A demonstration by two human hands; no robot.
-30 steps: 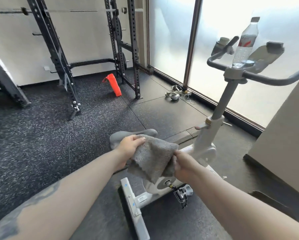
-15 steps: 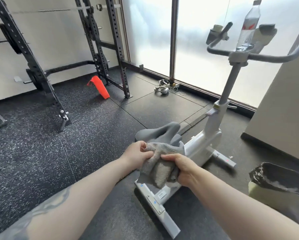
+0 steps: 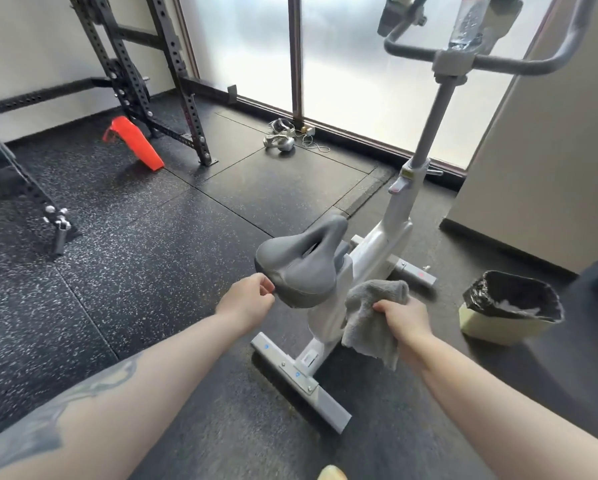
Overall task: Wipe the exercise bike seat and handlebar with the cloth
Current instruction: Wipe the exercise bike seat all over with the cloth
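Right hand (image 3: 403, 315) grips the grey cloth (image 3: 370, 317), fingers curled round a bunched upper fold; the rest hangs loose below the fist. Cloth is just right of the bike seat (image 3: 302, 268), not touching it as far as can be told. Bunching likely gives a padded face to press on the saddle.

Left hand (image 3: 247, 301) sits at the seat's rear-left edge, fingers loosely curled, thumb and fingertips near the rim. Cannot tell whether it pinches the edge or only touches it. Probably there to steady the saddle against the wiping push.

Both forearms reach forward and down, well apart, seat between them. Left wrist straight; right wrist bent slightly inward toward the saddle.

Handlebar (image 3: 491, 62) stands high and far ahead on its post, untouched; a water bottle (image 3: 467, 22) stands at its centre and would need working around. Lined waste bin (image 3: 512, 306) on the floor to the right.
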